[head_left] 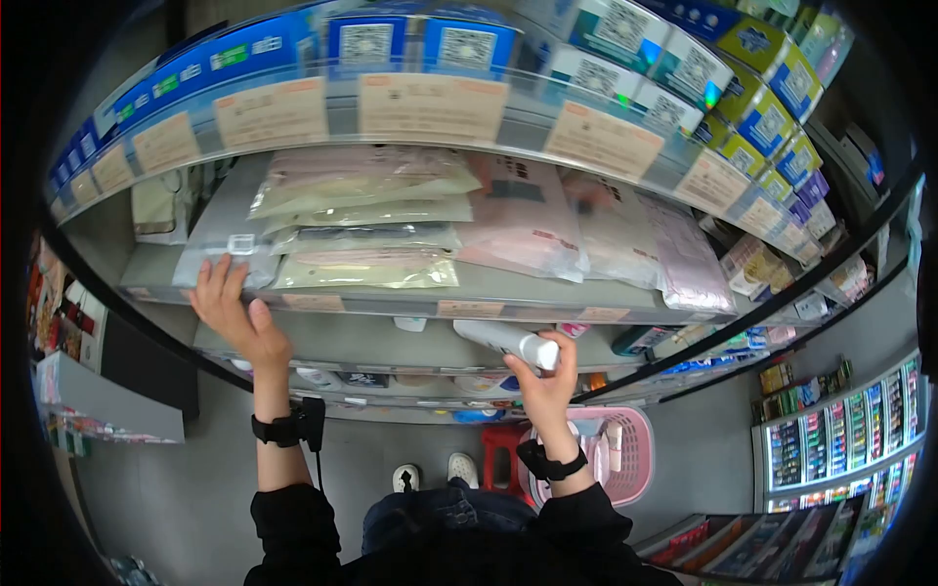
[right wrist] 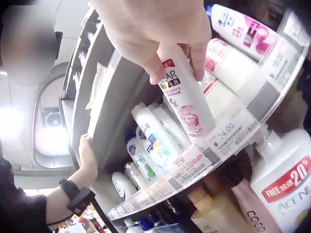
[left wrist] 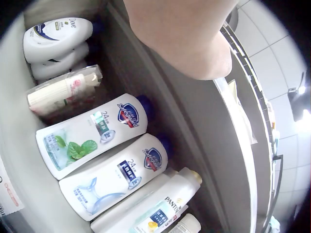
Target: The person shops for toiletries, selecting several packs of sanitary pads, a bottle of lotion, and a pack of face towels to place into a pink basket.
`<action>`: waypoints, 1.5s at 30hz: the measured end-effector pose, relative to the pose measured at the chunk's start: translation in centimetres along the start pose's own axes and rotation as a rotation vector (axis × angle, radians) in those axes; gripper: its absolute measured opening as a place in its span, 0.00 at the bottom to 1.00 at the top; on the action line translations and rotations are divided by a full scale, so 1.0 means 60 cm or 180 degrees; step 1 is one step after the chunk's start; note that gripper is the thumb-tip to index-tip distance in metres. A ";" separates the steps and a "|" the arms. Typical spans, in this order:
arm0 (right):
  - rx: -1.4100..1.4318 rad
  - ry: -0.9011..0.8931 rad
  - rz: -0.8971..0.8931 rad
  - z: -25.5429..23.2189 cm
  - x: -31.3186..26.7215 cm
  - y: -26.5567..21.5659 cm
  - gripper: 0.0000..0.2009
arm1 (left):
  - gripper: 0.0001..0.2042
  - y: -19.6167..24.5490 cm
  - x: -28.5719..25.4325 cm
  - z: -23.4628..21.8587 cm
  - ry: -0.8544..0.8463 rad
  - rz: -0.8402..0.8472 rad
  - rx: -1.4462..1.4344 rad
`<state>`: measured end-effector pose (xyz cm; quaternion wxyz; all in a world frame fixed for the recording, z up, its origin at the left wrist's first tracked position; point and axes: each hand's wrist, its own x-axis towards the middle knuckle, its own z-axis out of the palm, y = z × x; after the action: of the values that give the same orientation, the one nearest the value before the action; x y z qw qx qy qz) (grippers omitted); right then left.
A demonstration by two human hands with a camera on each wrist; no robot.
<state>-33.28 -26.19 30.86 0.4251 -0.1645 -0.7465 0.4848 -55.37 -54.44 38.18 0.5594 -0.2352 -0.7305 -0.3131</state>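
Note:
My right hand (head_left: 549, 389) grips a white shampoo bottle (head_left: 496, 339) by its cap end, thumb on one side and fingers on the other. In the right wrist view the bottle (right wrist: 187, 104) reads "CLEAR" and has a pink picture low on its front. Its base is close to the shelf's price strip (right wrist: 228, 128). My left hand (head_left: 239, 317) lies at the front edge of the upper shelf, fingers extended over a pale plastic packet (head_left: 220, 230) with a barcode label. Flat yellowish packets (head_left: 366, 269) are stacked beside it.
Safeguard bottles (left wrist: 97, 133), a Pantene bottle (left wrist: 165, 204) and Dove bottles (left wrist: 58, 39) stand on the lower shelf. A pump bottle (right wrist: 284, 179) is on the tier below. On the floor are a pink basket (head_left: 640, 459) and a red stool (head_left: 498, 454).

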 end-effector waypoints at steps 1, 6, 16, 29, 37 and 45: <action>0.0540 0.0108 0.0413 -0.018 -0.009 -0.007 0.28 | 0.23 -0.003 -0.001 0.001 -0.0023 0.0007 -0.0079; 0.0822 0.0812 0.0623 -0.147 -0.061 -0.020 0.27 | 0.25 -0.015 -0.004 0.015 0.0192 0.0228 0.0029; -0.1894 0.2111 0.1148 -0.382 -0.167 0.075 0.23 | 0.23 -0.025 0.001 0.025 0.0378 0.0526 -0.0058; -0.3272 0.1554 0.1570 -0.450 -0.291 0.291 0.16 | 0.21 -0.013 0.003 0.011 0.0180 0.0419 -0.0121; -0.1323 0.0853 0.1386 -0.300 -0.189 0.273 0.05 | 0.21 -0.001 0.004 0.002 0.0074 0.0215 -0.0060; -0.0841 -0.0278 -0.0251 -0.055 -0.048 0.047 0.07 | 0.20 0.006 0.004 -0.009 -0.0103 0.0021 -0.0078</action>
<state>-29.44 -24.78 27.63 0.3855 -0.1684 -0.8275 0.3719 -54.80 -54.56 38.58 0.5457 -0.2495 -0.7348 -0.3163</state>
